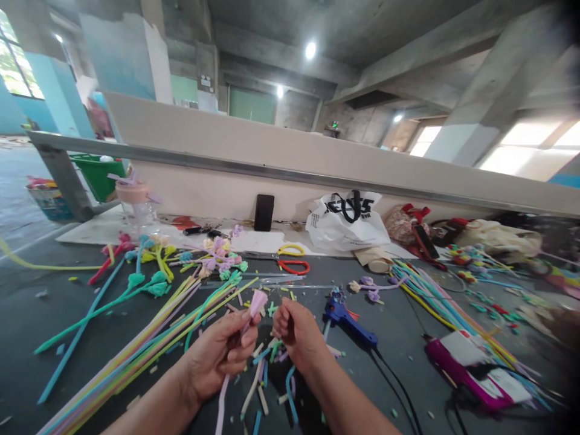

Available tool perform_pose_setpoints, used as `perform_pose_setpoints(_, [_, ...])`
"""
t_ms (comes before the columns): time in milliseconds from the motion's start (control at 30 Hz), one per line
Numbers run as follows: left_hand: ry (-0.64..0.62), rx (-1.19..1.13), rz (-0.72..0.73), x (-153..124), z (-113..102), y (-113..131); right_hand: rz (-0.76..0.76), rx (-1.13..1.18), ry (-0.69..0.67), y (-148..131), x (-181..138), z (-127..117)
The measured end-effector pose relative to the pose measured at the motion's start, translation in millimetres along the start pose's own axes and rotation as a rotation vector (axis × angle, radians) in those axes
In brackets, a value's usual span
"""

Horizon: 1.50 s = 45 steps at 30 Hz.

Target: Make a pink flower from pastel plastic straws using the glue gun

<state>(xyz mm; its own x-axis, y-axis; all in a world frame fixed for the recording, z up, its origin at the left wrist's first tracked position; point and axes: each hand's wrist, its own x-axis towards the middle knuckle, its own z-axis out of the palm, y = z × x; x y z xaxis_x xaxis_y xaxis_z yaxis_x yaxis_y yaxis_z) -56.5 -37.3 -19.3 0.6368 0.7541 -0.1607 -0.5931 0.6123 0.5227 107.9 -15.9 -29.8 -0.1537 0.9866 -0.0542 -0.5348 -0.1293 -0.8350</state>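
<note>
My left hand (217,347) is closed around a pale pink pipe-cleaner flower (258,301). Its flared head points up past the thumb, and a lilac stem (221,402) hangs down below the palm. Just to the right, my right hand (298,332) has its fingers curled in; whatever they may pinch is hidden. The two hands are close together but apart. Short cut pipe-cleaner pieces (263,399) are strewn under them. A blue glue gun (351,323) lies right of my right hand, its cable running toward the front.
Long pipe cleaners (136,356) lie in a bundle at left, with finished flowers (220,257) behind. Scissors (292,266), a phone (264,212) and a white bag (347,220) are along the back. A second bundle (435,296) and a magenta device (471,374) lie at right.
</note>
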Motion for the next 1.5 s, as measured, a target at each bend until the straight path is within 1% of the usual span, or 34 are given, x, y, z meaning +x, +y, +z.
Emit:
perform_pose_setpoints(67, [-0.006, 0.042, -0.032, 0.3, 1.9, -2.0, -0.057, -0.063, -0.004, -1.6, -2.4, 2.1])
perform_pose_setpoints(133, [0.013, 0.112, -0.07, 1.0, 3.1, -4.3, -0.095, -0.088, -0.049, -5.7, -6.0, 4.6])
perform_pose_setpoints(200, [0.05, 0.181, -0.12, 2.2, 3.4, -6.7, -0.06, -0.092, -0.14, -10.4, -9.6, 6.4])
perform_pose_setpoints(267, [0.09, 0.225, -0.168, 3.4, 3.5, -8.9, 0.008, -0.135, -0.218, -13.9, -12.0, 6.3])
perform_pose_setpoints(367, [0.101, 0.257, -0.223, 4.3, 4.5, -11.2, 0.101, -0.235, -0.237, -16.2, -12.1, 2.0])
perform_pose_setpoints(433, [0.096, 0.286, -0.232, 3.9, 6.6, -12.1, 0.121, -0.267, -0.234, -16.5, -10.2, -2.1])
perform_pose_setpoints(467, [0.108, 0.315, -0.214, 3.7, 8.0, -12.6, 0.118, -0.27, -0.24, -16.4, -9.0, -4.0])
perform_pose_setpoints(533, [0.166, 0.414, -0.118, 3.7, 10.8, -13.9, 0.109, -0.282, -0.26, -16.0, -6.7, -6.8])
perform_pose_setpoints(633, [0.261, 0.643, 0.031, 5.5, 12.8, -16.9, 0.108, -0.336, -0.279, -14.8, -5.0, -7.2])
perform_pose_setpoints(767, [0.323, 0.916, 0.097, 9.4, 9.7, -20.2, 0.102, -0.387, -0.287, -13.8, -6.2, -3.0])
perform_pose_setpoints(867, [0.32, 0.994, 0.128, 11.0, 5.8, -21.4, 0.104, -0.414, -0.275, -13.0, -7.1, -1.6])
perform_pose_setpoints(1100, [0.334, 0.956, 0.152, 11.6, 1.4, -23.6, 0.112, -0.453, -0.267, -5.8, -6.1, -3.6])
perform_pose_setpoints(1200, [0.346, 0.858, 0.093, 9.2, 5.5, -22.3, 0.113, -0.42, -0.255, -5.0, -6.5, -2.4])
perform_pose_setpoints(1300, [0.249, 0.671, 0.021, 5.5, 9.6, -18.5, 0.091, -0.344, -0.236, -9.7, -6.6, -2.0])
perform_pose_setpoints(1367, [0.182, 0.588, 0.015, 3.7, 10.0, -15.7, 0.06, -0.287, -0.207, -16.0, -5.5, -3.6])
perform_pose_setpoints(1500, [0.15, 0.569, -0.009, 2.1, 7.0, -12.9, -0.02, -0.218, -0.139, -32.2, -1.0, -11.1])
